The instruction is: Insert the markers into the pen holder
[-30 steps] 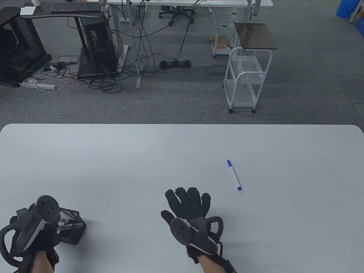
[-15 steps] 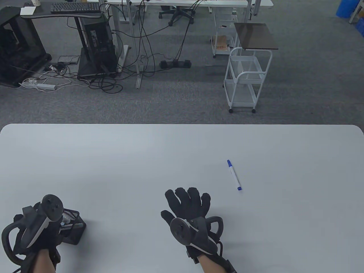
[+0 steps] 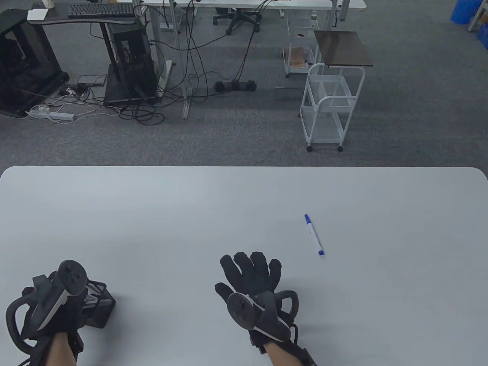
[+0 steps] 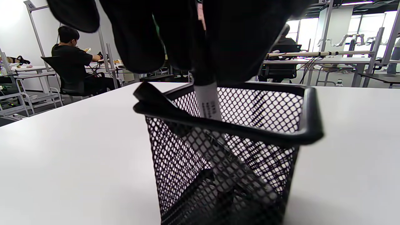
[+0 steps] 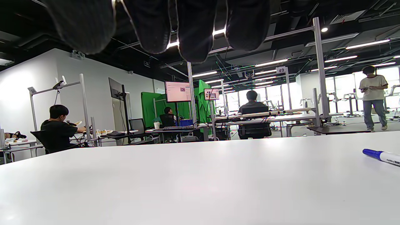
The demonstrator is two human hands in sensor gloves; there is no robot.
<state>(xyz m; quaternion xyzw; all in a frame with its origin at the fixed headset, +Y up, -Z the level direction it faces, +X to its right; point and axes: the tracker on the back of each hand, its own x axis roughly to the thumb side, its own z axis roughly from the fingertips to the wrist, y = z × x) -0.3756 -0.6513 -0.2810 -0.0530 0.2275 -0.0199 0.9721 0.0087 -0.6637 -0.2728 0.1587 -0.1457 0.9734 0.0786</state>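
A black mesh pen holder [image 3: 102, 309] stands at the table's near left. My left hand [image 3: 74, 305] is over its opening and grips a white marker. In the left wrist view the marker's barrel [image 4: 208, 104] runs down from my fingers [image 4: 218, 40] past the rim [image 4: 250, 131] into the holder. A second white marker with blue ends [image 3: 314, 234] lies on the table to the right of centre. My right hand [image 3: 251, 268] rests flat on the table, fingers spread and empty, to the near left of that marker. The marker's blue end shows in the right wrist view [image 5: 375, 154].
The white table [image 3: 190, 213] is bare around both hands. Its far edge runs across the middle of the table view. A white cart [image 3: 329, 106], desks and cables stand on the floor beyond it.
My left hand has shifted slightly right and lower over the holder, and the marker it holds has sunk deeper into the holder. The right hand and the loose marker have not moved.
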